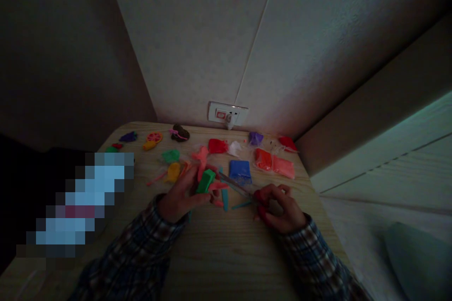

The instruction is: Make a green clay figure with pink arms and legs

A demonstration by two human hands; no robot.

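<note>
My left hand is closed around a green block, seemingly of modelling clay. Coral-pink pieces stick out beside it; whether they are attached cannot be made out. A pair of scissors with red handles is gripped in my right hand, its blades pointing left toward the green block. Below the blades lie thin teal strips on the wooden table. Just beyond the scissors sits a blue clay packet. Yellow clay and green clay in clear wrapping lie past my left hand.
Red, purple and orange clay packets lie along the back of the table. Small shaped pieces, including a brown lump, stand at the back left. A wall socket holds a plug. A pixelated patch covers the left side.
</note>
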